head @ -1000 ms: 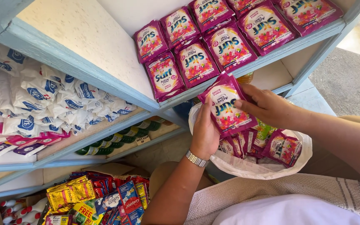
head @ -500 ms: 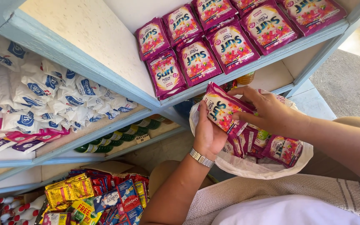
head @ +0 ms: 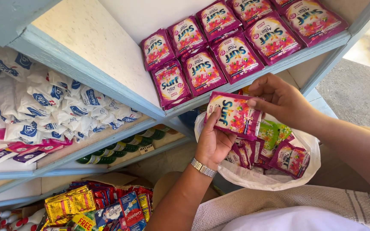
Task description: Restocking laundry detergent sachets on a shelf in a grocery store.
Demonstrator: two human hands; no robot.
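Both hands are gripping a small stack of pink floral detergent sachets (head: 235, 114) above the white plastic bag (head: 258, 177) of similar sachets. Left hand (head: 214, 143) fingers are clamping its left edge; right hand (head: 279, 99) fingers are pinching its upper right corner, below the pale blue wooden shelf (head: 253, 75).

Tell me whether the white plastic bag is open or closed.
Open. The white plastic bag has its mouth spread wide, with pink sachets showing inside it.

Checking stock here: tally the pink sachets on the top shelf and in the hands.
Shelf sachets, on the top shelf: 9 clearly seen
Held sachet, between left hand and right hand: 1
Total: 10
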